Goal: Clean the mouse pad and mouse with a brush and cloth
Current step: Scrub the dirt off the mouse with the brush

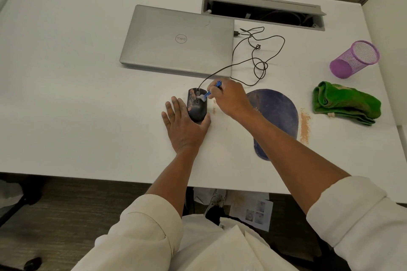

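Note:
A black wired mouse point(196, 105) smeared with orange-brown dust lies on the white desk point(88, 94). My left hand point(185, 123) steadies it, fingers along its left side and thumb on its right. My right hand point(229, 97) pinches a small blue brush point(210, 92) whose pale bristles touch the mouse near its scroll wheel. To the right lies the dark blue mouse pad point(277, 112), dusty and partly hidden by my right forearm. A crumpled green cloth point(345, 103) sits further right.
A shut silver laptop point(178, 39) lies behind the mouse, with the mouse cable point(259, 57) looped beside it. A purple mesh pen cup point(354, 58) lies tipped at the right. Orange powder point(305, 126) streaks the desk by the pad. An open cable tray point(264, 10) is at the back.

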### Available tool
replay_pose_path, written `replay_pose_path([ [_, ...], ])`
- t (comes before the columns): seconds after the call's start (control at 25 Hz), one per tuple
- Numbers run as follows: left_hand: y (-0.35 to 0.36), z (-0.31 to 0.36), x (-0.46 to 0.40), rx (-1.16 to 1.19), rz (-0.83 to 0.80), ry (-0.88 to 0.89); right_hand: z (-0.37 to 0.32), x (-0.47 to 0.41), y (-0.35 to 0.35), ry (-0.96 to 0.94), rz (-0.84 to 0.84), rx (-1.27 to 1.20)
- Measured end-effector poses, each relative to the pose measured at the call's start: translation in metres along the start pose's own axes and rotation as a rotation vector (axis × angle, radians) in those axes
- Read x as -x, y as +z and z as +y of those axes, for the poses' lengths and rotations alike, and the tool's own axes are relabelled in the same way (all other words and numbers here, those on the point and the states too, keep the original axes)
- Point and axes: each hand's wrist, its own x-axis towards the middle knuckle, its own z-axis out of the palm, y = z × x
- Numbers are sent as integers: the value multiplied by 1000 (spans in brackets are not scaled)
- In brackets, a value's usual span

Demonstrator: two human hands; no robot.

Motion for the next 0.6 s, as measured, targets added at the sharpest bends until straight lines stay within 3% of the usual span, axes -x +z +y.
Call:
replay_pose_path([
  [0.24, 0, 0, 0, 11, 2, -6, 9, 13, 9, -35, 99, -50],
  [0.44, 1, 0, 0, 8, 4, -5, 19, 22, 18, -41, 64, 72],
  [0.6, 0, 1, 0, 10, 5, -8, 20, 27, 16, -112, 164, -49],
])
